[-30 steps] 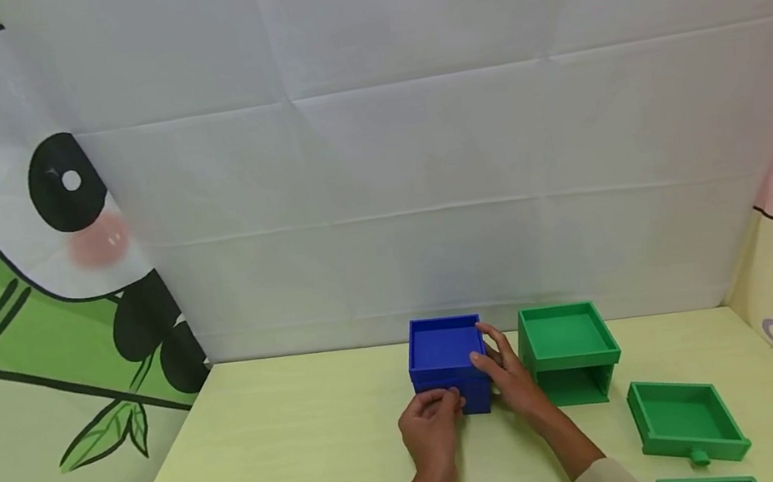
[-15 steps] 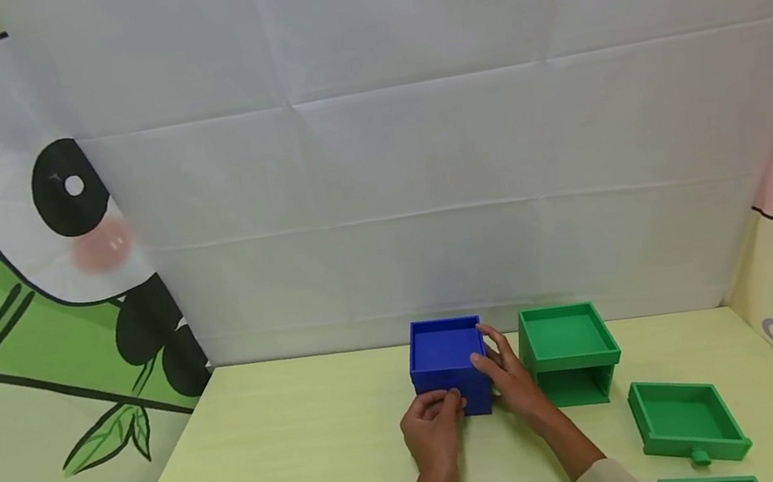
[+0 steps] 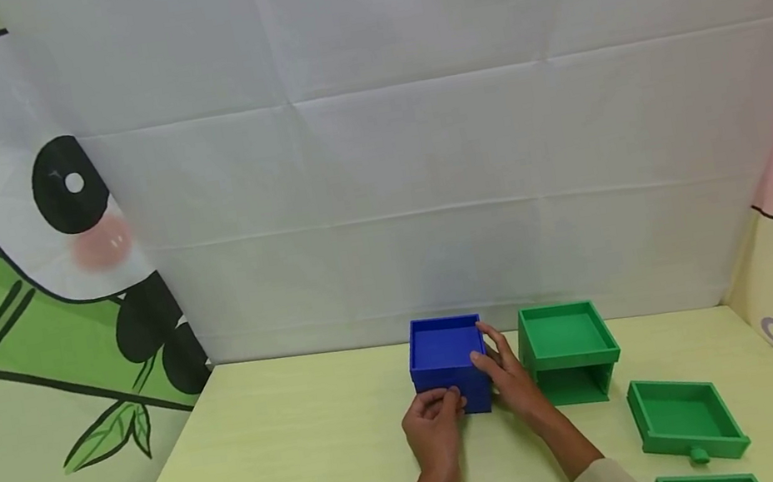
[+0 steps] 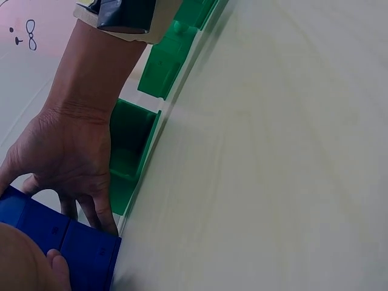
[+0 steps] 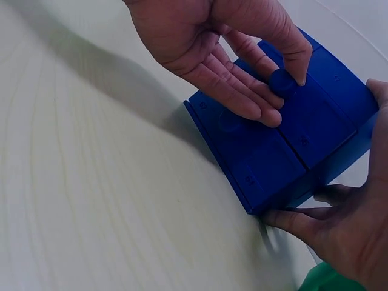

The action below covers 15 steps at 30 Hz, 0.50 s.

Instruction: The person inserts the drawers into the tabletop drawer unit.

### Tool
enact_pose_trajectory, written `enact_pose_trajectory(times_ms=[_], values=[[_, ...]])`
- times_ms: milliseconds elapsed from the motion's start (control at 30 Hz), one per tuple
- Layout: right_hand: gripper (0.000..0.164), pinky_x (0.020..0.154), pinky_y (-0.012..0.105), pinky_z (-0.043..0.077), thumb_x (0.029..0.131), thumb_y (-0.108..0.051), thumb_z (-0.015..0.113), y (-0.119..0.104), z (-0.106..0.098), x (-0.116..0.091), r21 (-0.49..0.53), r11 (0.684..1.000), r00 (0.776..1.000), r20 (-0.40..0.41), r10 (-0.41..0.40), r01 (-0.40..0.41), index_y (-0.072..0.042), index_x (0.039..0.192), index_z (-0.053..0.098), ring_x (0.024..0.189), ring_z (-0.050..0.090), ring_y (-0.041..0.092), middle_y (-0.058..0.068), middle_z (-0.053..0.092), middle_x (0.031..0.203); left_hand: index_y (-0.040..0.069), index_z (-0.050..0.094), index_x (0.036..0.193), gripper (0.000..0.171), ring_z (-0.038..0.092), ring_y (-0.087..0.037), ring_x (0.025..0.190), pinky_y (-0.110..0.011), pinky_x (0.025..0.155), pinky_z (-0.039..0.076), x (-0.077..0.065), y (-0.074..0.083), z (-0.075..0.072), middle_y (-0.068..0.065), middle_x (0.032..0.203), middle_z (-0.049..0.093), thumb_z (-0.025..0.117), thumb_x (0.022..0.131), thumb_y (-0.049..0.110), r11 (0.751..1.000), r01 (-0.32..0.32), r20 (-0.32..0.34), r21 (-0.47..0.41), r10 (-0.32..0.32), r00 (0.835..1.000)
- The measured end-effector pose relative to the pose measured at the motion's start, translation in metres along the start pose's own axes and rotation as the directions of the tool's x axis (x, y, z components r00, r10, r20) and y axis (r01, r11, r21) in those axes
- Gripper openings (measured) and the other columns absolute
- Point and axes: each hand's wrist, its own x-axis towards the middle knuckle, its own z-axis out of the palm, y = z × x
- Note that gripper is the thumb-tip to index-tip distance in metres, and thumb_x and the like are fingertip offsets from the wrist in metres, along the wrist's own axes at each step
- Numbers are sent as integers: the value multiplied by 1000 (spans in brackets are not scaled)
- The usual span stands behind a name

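Left hand (image 3: 433, 431) pinching knob (image 5: 282, 83), right hand (image 3: 513, 379) gripping blue box (image 3: 445, 350), green cabinet (image 3: 570, 347) near

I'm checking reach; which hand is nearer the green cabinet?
Right: the right hand is just left of the green cabinet; the left hand is farther, before the blue box.

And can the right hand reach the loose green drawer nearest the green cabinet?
Likely yes, once the right hand leaves the blue box: the way to that drawer, in front of the cabinet, looks free.
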Motion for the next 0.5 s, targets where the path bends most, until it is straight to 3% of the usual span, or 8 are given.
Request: enact_pose_trajectory(times_ms=[333, 500], values=[[60, 98, 75, 34, 106, -35, 47, -3, 5, -3, 4, 1000, 1000, -9, -12, 12, -29, 158, 18, 145, 23, 48, 22, 18, 162, -5, 65, 93, 17, 72, -28, 72, -37, 67, 60, -2, -1, -2, -20, 81, 72, 76, 85, 6, 1000, -14, 7, -8, 14, 1000], [59, 104, 68, 34, 106, -34, 45, -4, 8, -3, -72, 996, 998, -44, -48, 44, -27, 159, 19, 146, 23, 42, 20, 22, 162, -5, 65, 94, 18, 72, -28, 73, -36, 65, 60, -3, -2, -2, -20, 82, 71, 76, 86, 6, 1000, -19, 17, 2, 19, 1000]])
